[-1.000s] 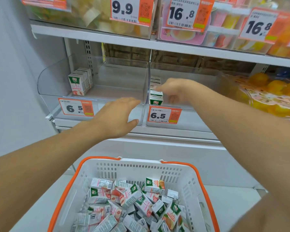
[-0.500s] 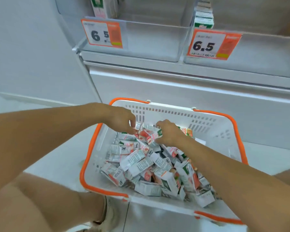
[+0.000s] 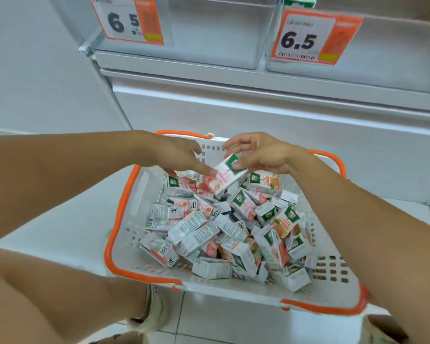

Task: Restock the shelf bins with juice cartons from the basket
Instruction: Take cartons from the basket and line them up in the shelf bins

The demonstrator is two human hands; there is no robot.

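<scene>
Since a moment ago your right hand (image 3: pixel 263 155) has pinched up a pink carton (image 3: pixel 225 176); left hand (image 3: pixel 174 155), fingers curled, steadies its lower end — that light pinch risks dropping it into the basket (image 3: pixel 114 234)

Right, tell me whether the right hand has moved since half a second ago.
Yes. The right hand has lifted from the carton pile toward the basket's far rim, now holding a pink carton that the left hand also touches.

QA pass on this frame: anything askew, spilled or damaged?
Nothing spilled or visibly damaged. The cartons lie jumbled at all angles inside the basket, none over the rim. The right hand pinches one pink carton; the left hand touches it.
</scene>
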